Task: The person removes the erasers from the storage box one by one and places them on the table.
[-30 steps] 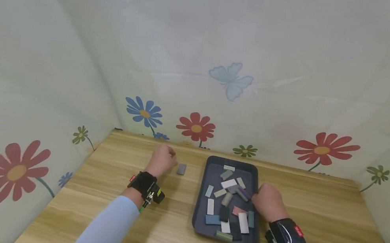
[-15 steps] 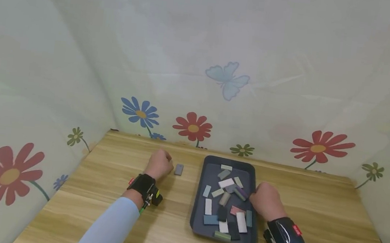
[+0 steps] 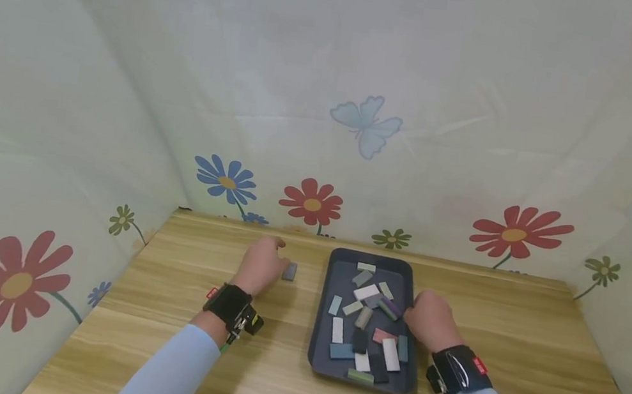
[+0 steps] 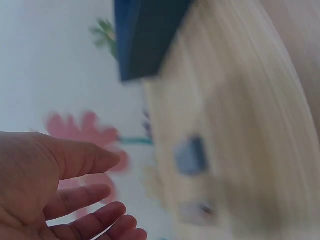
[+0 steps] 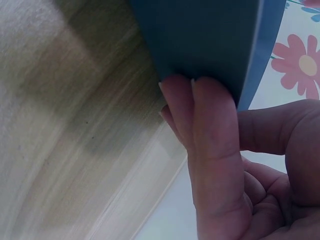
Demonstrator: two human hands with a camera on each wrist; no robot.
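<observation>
Hovering near a grey block (image 3: 290, 272), the left hand (image 3: 260, 266) has spread wider.

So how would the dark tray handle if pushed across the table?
Probably stiff: the dark tray shows no visible bend where the right hand grips it. Unlikely to tip, being low and flat on the table. The blocks inside may shift, since they lie scattered and some overlap.

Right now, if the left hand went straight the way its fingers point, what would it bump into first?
The left hand would probably meet the small gray block just off its thumb. Depth is unclear, though, so the hand might touch the table first.
</observation>
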